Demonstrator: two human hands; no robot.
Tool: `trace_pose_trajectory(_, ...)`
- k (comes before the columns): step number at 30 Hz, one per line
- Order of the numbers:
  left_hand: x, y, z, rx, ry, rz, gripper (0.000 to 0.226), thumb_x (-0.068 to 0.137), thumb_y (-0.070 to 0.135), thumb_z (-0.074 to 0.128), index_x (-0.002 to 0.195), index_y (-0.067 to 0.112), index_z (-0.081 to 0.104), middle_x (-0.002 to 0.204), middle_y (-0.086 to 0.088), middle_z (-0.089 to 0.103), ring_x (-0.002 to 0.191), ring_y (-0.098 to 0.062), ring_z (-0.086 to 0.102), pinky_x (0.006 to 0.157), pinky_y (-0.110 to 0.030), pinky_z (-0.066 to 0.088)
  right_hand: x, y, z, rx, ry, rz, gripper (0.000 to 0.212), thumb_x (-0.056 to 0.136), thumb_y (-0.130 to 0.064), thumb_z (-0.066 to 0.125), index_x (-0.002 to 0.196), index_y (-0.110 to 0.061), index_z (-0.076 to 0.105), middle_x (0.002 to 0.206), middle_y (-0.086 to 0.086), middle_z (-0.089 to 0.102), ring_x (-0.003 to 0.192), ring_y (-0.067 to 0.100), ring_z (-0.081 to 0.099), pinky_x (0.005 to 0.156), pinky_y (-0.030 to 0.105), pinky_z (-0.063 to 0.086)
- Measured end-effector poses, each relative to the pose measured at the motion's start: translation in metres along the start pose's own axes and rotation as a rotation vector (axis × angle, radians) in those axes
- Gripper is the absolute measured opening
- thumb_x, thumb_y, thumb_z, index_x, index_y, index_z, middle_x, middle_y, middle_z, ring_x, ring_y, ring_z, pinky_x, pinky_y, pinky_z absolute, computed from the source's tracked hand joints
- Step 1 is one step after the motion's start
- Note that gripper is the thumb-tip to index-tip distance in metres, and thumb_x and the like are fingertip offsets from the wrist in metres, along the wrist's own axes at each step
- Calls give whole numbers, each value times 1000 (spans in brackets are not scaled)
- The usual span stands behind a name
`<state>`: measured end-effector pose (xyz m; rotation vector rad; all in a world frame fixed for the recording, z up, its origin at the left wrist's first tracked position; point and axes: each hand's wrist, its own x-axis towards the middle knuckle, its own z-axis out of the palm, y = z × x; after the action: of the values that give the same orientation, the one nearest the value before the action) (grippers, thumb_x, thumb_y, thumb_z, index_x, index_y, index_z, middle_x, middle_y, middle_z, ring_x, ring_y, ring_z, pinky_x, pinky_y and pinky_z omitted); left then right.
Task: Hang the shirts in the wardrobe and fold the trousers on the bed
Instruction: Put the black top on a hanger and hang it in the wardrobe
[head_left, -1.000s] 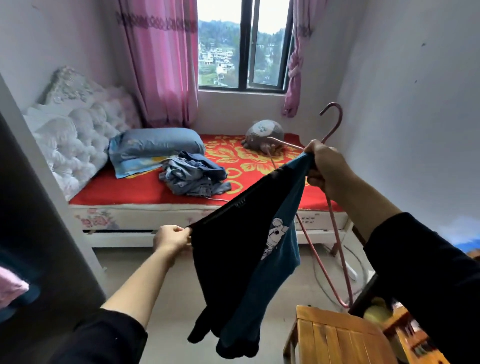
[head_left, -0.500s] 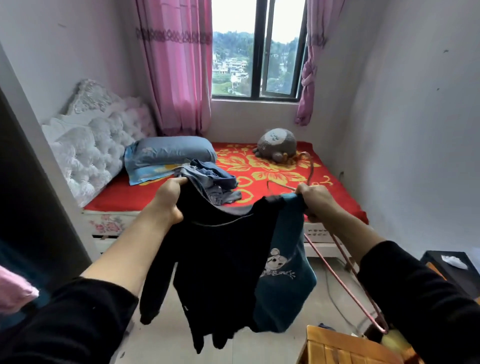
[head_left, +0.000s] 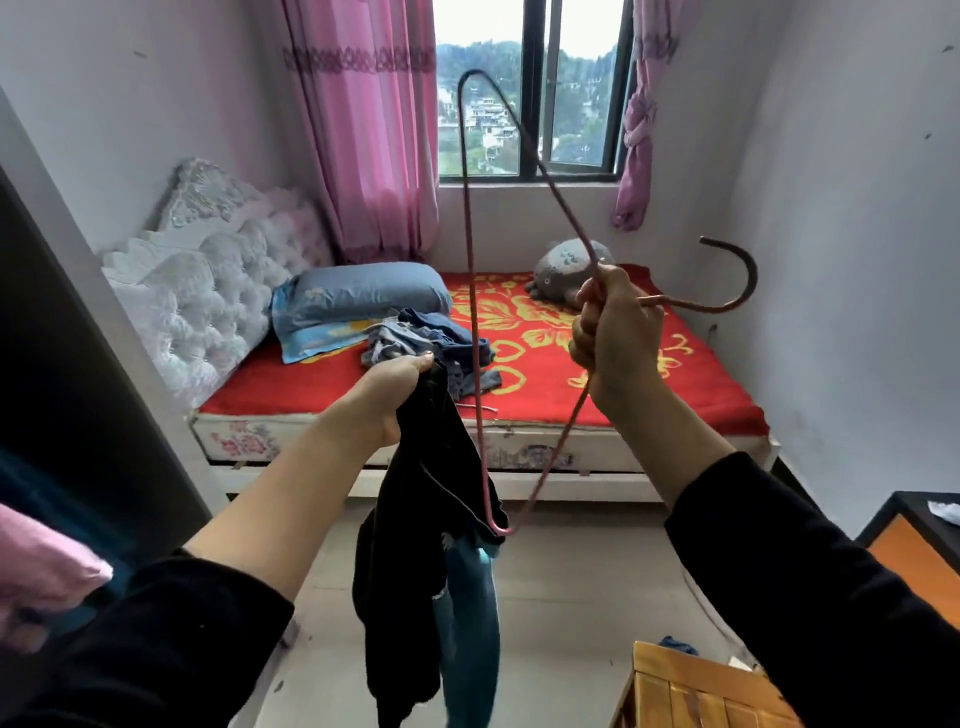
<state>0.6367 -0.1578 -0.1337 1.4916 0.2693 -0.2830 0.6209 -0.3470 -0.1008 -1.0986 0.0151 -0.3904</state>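
1. Wardrobe (head_left: 78, 374) panel, dark, stands at the far left, off the head end of the bed (head_left: 675, 395). Something pink and blurred (head_left: 41, 587) shows low beside it.
2. A white tufted headboard (head_left: 208, 291) closes the bed's left end, and a blue pillow (head_left: 358, 296) lies on the red flowered cover just by it.
3. Crumpled bluish trousers (head_left: 441, 338) lie in an unfolded heap on the bed, right of the pillow.
4. The left hand (head_left: 400, 379) is raised before the bed's near edge, its fingers curled tight round a bunched part of the shirt (head_left: 421, 493). The shirt, black with a teal part, hangs limp from that grip down past the bed frame.
5. The pink wire hanger (head_left: 470, 260) stands on end above the bed. One corner is high against the window (head_left: 483, 119). The other is low, at the shirt's folds in front of the bed frame, and whether it is inside the cloth cannot be told.
6. The right hand (head_left: 613, 332), well apart from the left, is over the bed's middle, closed round the hanger's neck. The hook points right, toward the wall at the bed's foot.
7. A grey plush toy (head_left: 566, 265) sits on the bed's far side, behind the right hand.
8. A slatted wooden seat (head_left: 691, 691) stands on the floor, nearer than the bed's foot end.
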Motion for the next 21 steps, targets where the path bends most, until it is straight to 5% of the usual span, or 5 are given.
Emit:
trace_pose_trajectory(7,-21,17,-12,-54,-54,18,30,91,16,40,65,10,53,55,-4,53,45,-16,53,49,-24,45,-11,36,23,165,21,89,47,92,-20,44,45,-17,40,35,-5,26,31,9,19,37,14,15)
trace_pose_trajectory(12,-26,30,-34,46,98,55,24,87,6,46,63,9,50,55,-5,53,37,-15,52,36,-15,42,-18,68,-2,-206,-108,89,48,93,-15,46,46,-8,46,31,-3,34,26,11,26,34,15,20)
trace_pose_trajectory(19,-23,30,-63,420,333,240,21,81,-9,50,65,1,59,59,-12,57,42,-18,59,45,-28,55,-6,66,-58,-630,-313,123,51,94,-17,47,45,-5,53,42,6,36,32,14,28,37,19,23)
trace_pose_trajectory(21,-42,23,-99,503,494,284,18,80,-4,52,72,0,67,62,-15,63,44,-19,63,49,-29,58,-8,63,-34,-732,-507,94,48,93,-16,49,48,-3,55,43,7,38,32,15,29,36,19,25)
